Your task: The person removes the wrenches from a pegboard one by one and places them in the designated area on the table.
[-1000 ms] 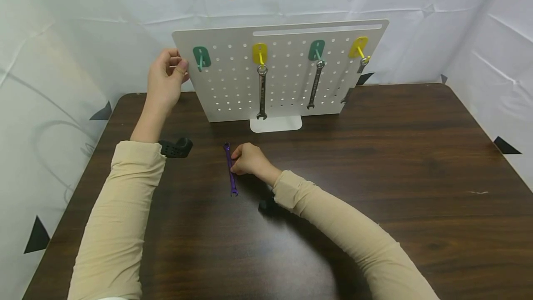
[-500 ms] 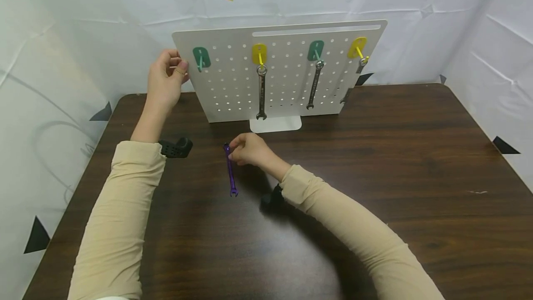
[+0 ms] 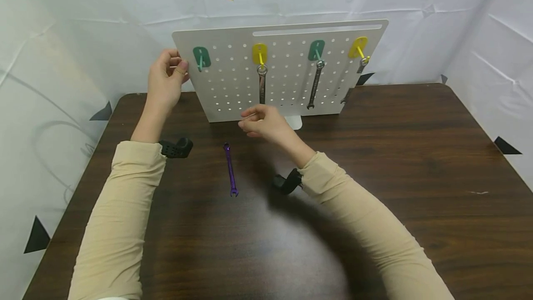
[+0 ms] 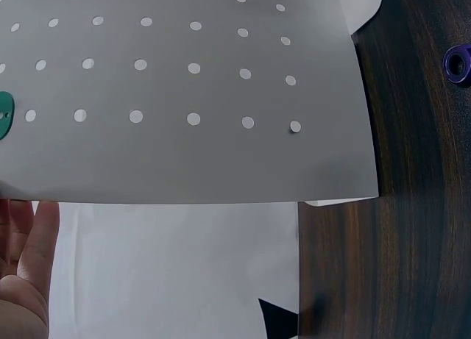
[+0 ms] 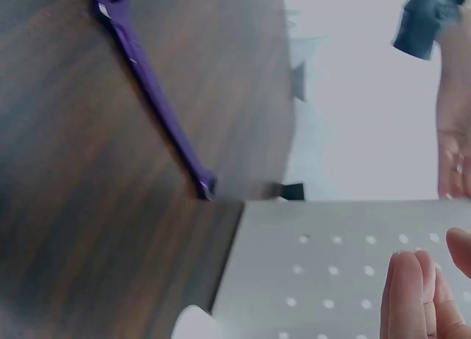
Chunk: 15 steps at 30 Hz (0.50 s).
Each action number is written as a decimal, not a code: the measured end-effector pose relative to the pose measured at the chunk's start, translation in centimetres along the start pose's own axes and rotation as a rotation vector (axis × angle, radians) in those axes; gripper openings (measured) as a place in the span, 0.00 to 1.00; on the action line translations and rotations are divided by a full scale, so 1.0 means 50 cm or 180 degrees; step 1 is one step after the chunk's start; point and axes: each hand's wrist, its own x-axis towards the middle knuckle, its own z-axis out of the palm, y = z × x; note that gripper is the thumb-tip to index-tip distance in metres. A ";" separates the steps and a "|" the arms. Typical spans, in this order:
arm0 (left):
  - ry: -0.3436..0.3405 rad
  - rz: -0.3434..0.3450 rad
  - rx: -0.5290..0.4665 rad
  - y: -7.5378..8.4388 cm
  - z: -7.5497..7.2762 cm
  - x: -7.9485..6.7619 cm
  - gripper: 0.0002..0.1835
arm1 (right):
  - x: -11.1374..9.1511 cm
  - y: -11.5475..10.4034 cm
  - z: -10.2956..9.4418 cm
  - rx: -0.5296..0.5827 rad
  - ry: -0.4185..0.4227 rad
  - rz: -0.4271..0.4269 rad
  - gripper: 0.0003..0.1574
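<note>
My left hand [image 3: 164, 80] holds the left edge of an upright white pegboard [image 3: 226, 38]. In the left wrist view, fingers [image 4: 38, 240] of that hand lie at the board's edge. A purple combination wrench [image 3: 231, 170] lies on the table, its open end toward me. Beyond it, up and to the right, my right hand [image 3: 268, 124] is in the air before the board's lower edge. Nothing is between its loosely bent fingers and thumb. It hides the lower end of a silver wrench [image 3: 262, 84] hanging from a yellow hook [image 3: 260, 52].
Two more silver wrenches hang farther right, one on a green hook [image 3: 317, 50], one on a yellow hook [image 3: 359, 47]. The leftmost green hook [image 3: 201, 57] bears nothing. The board's foot [image 3: 294, 122] rests on the dark wooden table [image 3: 395, 165]. White cloth stands behind.
My right hand has left the purple wrench, rising and moving away toward the board and slightly right. The wrench stays in place. My left hand has not moved.
</note>
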 end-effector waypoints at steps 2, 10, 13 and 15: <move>0.0002 -0.0006 -0.0004 0.000 0.000 0.000 0.12 | -0.002 -0.007 -0.010 0.0070 0.0076 -0.0066 0.19; 0.0015 -0.0001 0.0019 0.001 0.001 0.000 0.12 | -0.012 -0.025 -0.047 0.0280 0.0352 -0.0212 0.21; 0.0012 0.0000 0.0021 0.001 0.001 -0.001 0.12 | -0.013 -0.026 -0.058 0.0317 0.0448 -0.0243 0.22; 0.0013 0.0006 0.0028 0.002 0.001 -0.002 0.12 | -0.012 -0.025 -0.064 0.0348 0.0534 -0.0267 0.22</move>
